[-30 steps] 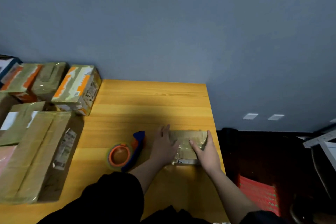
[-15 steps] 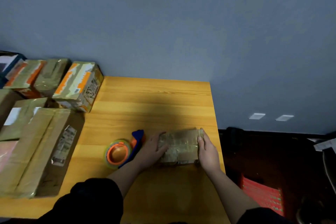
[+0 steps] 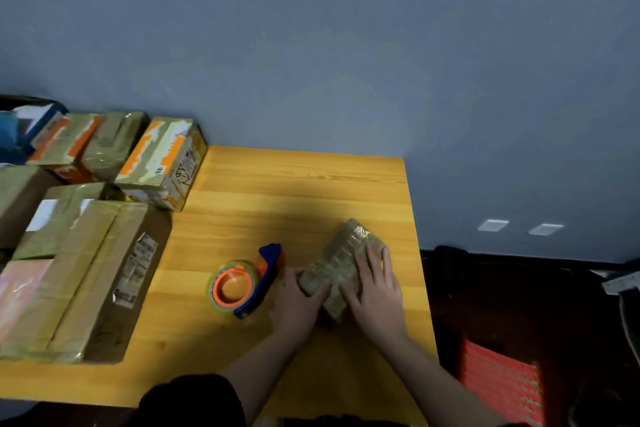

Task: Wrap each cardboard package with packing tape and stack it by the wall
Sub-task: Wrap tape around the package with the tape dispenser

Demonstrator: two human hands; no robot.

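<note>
A blue-grey wall (image 3: 346,45) is seen behind a yellow wood table (image 3: 294,184). The table is pushed against the wall. Two small white plates (image 3: 519,228) are set low on the wall at the right. The floor (image 3: 502,305) beside the table is dark. A red ribbed thing (image 3: 502,388) is seen on the floor. The room is dimly lit.

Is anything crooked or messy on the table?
Only the small package sits crooked, angled to the table edges, with the left hand and right hand on it. Nothing looks spilled.
</note>
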